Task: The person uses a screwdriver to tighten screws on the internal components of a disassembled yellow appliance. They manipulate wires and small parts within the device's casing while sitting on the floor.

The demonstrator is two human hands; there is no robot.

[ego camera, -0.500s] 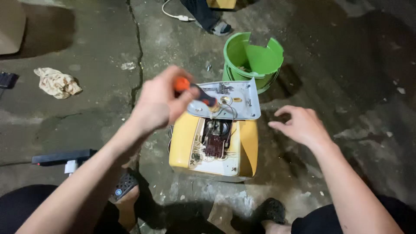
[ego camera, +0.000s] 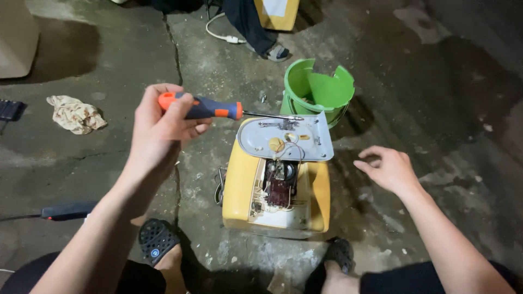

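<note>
My left hand [ego camera: 160, 128] grips a screwdriver [ego camera: 218, 110] with an orange and dark blue handle, held level, its thin shaft pointing right over the grey metal plate [ego camera: 305, 142]. That plate leans open atop a yellow appliance [ego camera: 239, 185] standing on the concrete floor, with wires and a dark circuit part [ego camera: 279, 188] exposed inside. My right hand [ego camera: 388, 167] hovers to the right of the appliance, fingers loosely spread, holding nothing.
A broken green plastic bucket [ego camera: 321, 90] stands just behind the appliance. A crumpled rag [ego camera: 76, 114] lies at left, a dark tool with a red tip [ego camera: 68, 210] at lower left. Another person's sandalled foot [ego camera: 275, 51] and a white cable [ego camera: 220, 35] are at the top.
My left hand has pulled back to the left with the screwdriver, so its whole handle and shaft now show. My right hand has shifted slightly away from the appliance.
</note>
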